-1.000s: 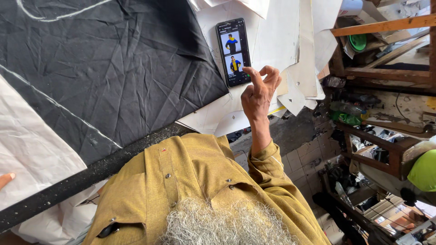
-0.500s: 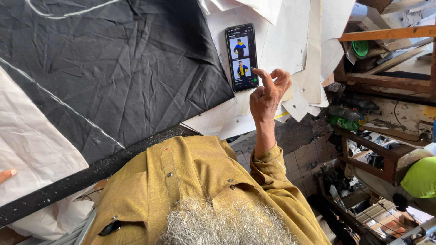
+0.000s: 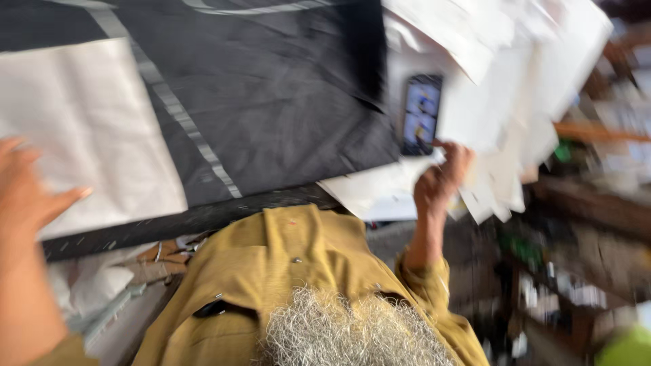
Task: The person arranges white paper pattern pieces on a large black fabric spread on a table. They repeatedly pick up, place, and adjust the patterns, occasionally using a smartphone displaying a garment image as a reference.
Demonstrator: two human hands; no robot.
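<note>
Phone (image 3: 421, 115) now touched by right hand (image 3: 442, 181) fingers; left hand (image 3: 27, 196), fingers spread, entered.

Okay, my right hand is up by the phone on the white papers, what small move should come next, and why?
Probably lower the right hand fingertips onto the black smartphone. The lit screen lies flat among white paper sheets, just above the fingers. The left hand rests on a white paper pattern piece over black fabric.

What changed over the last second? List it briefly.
The left hand has come up into view onto the white sheet on the black cloth. The right hand has moved from a raised finger beside the phone to its lower edge. The phone still lies among the papers; the picture is now blurred.
</note>
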